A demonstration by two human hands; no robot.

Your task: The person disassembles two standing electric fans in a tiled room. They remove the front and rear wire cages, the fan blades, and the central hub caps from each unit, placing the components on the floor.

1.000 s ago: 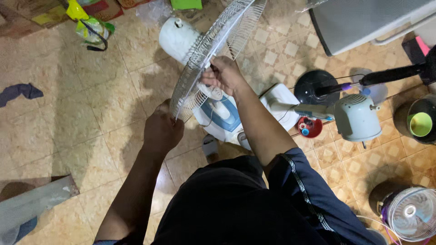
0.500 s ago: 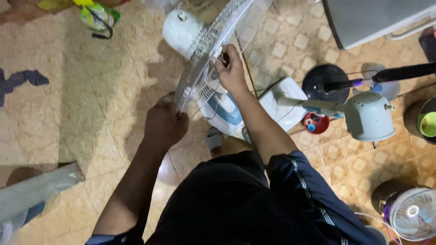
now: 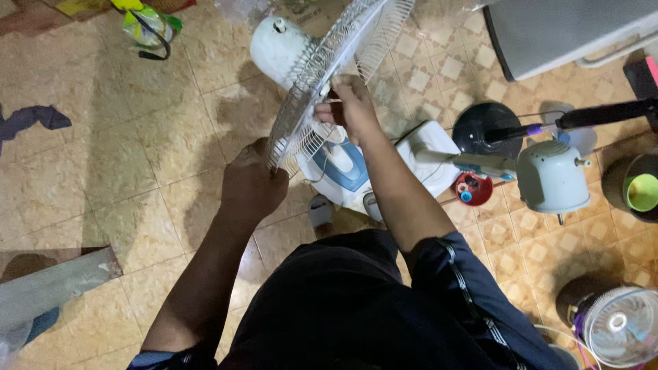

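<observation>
Your left hand [image 3: 252, 186] grips the lower rim of the white wire fan guard [image 3: 329, 75], held up edge-on over the tiled floor [image 3: 137, 137]; your right hand [image 3: 351, 103] pinches its centre. Lose that rim and the guard could swing, jamming fingers between wires.

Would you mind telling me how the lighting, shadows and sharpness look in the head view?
Head view: dim, warm light; the tiled floor is mottled with soft shadows, darkest left of the left hand. The fan grille and right hand are fairly sharp. No strong glare; the small fan at lower right looks brightest. Edges bend slightly, wide-angle.
</observation>
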